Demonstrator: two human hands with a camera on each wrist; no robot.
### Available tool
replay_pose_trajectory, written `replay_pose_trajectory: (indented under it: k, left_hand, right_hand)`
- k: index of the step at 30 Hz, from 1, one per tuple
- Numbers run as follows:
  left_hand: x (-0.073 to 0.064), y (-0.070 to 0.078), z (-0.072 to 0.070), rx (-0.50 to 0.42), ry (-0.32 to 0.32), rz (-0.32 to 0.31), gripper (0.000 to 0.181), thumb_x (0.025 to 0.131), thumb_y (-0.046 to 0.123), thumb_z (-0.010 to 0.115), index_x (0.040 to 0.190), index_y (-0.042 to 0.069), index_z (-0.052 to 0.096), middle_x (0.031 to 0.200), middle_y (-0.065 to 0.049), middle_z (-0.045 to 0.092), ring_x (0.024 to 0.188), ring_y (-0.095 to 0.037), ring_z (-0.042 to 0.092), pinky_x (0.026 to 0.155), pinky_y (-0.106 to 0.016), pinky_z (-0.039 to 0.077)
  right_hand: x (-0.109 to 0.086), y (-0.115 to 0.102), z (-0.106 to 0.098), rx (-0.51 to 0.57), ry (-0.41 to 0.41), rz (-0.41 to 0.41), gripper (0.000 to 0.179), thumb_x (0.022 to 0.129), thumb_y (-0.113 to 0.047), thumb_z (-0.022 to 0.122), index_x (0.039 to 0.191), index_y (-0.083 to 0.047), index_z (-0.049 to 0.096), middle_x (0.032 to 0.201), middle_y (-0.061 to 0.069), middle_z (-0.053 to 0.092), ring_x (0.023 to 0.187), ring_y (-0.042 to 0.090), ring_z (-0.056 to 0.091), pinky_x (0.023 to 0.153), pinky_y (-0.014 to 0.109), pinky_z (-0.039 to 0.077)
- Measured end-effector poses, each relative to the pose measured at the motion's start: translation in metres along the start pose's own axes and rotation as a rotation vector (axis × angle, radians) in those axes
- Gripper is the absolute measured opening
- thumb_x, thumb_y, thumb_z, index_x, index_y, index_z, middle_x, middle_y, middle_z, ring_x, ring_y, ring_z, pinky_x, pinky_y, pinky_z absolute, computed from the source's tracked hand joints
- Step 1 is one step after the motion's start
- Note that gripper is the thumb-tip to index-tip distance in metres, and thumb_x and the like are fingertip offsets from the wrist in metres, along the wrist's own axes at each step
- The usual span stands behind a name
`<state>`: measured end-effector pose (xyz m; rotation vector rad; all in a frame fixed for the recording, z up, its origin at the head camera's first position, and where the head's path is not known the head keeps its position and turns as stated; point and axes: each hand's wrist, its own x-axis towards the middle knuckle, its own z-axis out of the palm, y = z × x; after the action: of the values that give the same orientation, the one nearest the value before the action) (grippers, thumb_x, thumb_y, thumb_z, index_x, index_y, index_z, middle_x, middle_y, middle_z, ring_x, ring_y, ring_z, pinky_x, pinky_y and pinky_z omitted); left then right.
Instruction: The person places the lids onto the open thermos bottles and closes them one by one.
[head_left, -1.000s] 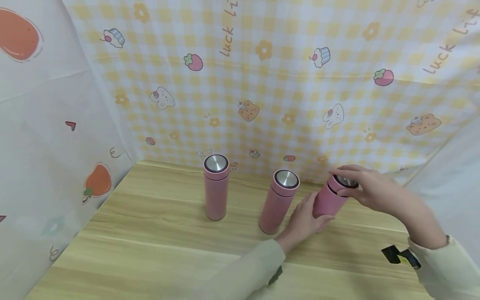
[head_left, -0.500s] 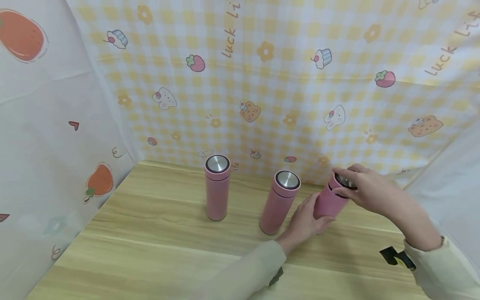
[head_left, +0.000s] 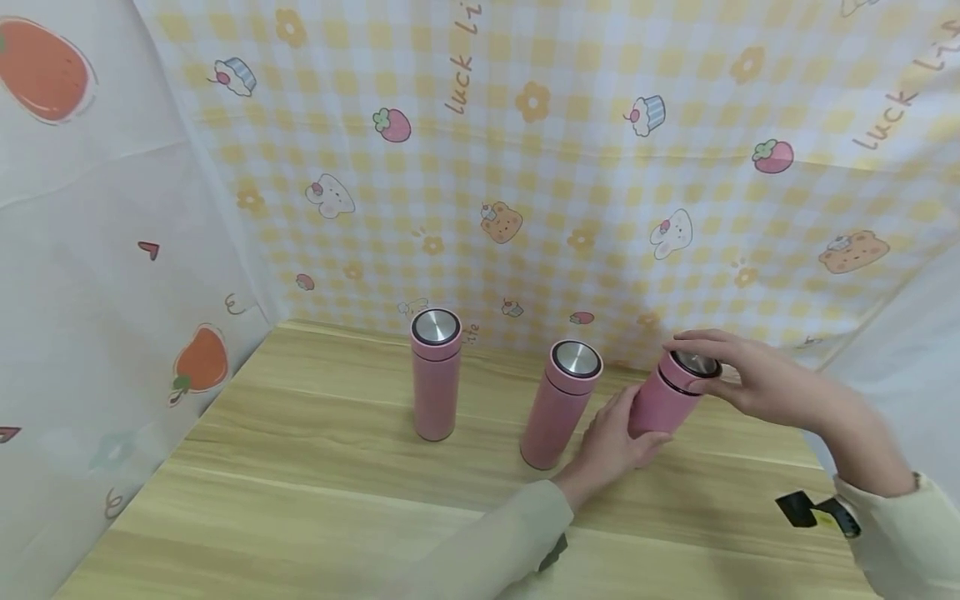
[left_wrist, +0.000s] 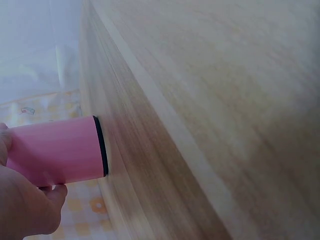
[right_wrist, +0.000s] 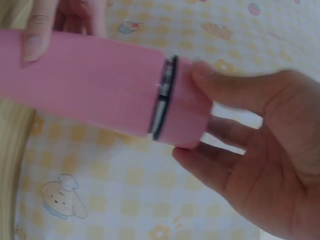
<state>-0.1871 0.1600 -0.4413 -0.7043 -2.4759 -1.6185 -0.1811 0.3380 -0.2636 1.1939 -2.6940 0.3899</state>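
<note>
At the right of the head view, the left hand [head_left: 609, 437] grips the body of a pink thermos bottle [head_left: 662, 407]. The right hand [head_left: 761, 379] holds its pink lid [right_wrist: 187, 105] from above, thumb on one side and fingers on the other. Between lid and body, the right wrist view shows a narrow gap with a dark ring and a strip of shiny metal. In the left wrist view the bottle's dark base [left_wrist: 101, 146] is right at the tabletop. Two similar bottles stand to the left, a middle bottle [head_left: 555, 408] and a left bottle [head_left: 435, 392], both with silver-topped lids.
A wood-grain table [head_left: 300, 492] bears all three bottles. Behind it hangs a yellow checked cloth [head_left: 555, 175] with cartoon prints, and a white printed cloth [head_left: 97, 275] closes off the left side. A black strap piece [head_left: 797, 508] sits by the right sleeve.
The right hand's wrist swings a little left, then back out to the right, as its fingers shift around the lid. The left hand and the other bottles stay put.
</note>
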Motion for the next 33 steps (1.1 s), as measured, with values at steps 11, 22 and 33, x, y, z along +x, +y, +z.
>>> replay_pose_trajectory:
  k: [11, 22, 33]
  left_hand:
    - [0.000, 0.000, -0.001, -0.009, -0.006, -0.009, 0.068, 0.091, 0.043, 0.077, 0.148, 0.021, 0.046, 0.132, 0.010, 0.057, 0.114, -0.004, 0.055, 0.092, -0.027, 0.050]
    - [0.001, -0.003, 0.000, -0.012, 0.009, -0.003, 0.069, 0.089, 0.040, 0.080, 0.147, 0.023, 0.047, 0.130, 0.011, 0.058, 0.112, -0.004, 0.056, 0.091, -0.028, 0.050]
    - [0.002, -0.005, 0.003, -0.024, -0.008, -0.002, 0.070, 0.090, 0.045, 0.076, 0.148, 0.024, 0.045, 0.130, 0.012, 0.057, 0.112, -0.004, 0.056, 0.090, -0.026, 0.051]
  right_hand:
    - [0.004, -0.011, 0.005, -0.121, 0.030, 0.076, 0.053, 0.082, 0.002, 0.083, 0.131, 0.000, 0.065, 0.124, 0.021, 0.063, 0.105, 0.037, 0.065, 0.074, 0.050, 0.057]
    - [0.006, -0.014, 0.013, -0.201, 0.083, 0.083, 0.052, 0.078, -0.002, 0.087, 0.126, 0.004, 0.067, 0.109, 0.020, 0.066, 0.090, 0.031, 0.065, 0.064, 0.043, 0.056]
    - [0.006, -0.011, 0.013, -0.200, 0.083, 0.125, 0.060, 0.080, -0.014, 0.088, 0.131, 0.006, 0.062, 0.105, 0.023, 0.060, 0.074, 0.017, 0.057, 0.056, 0.034, 0.051]
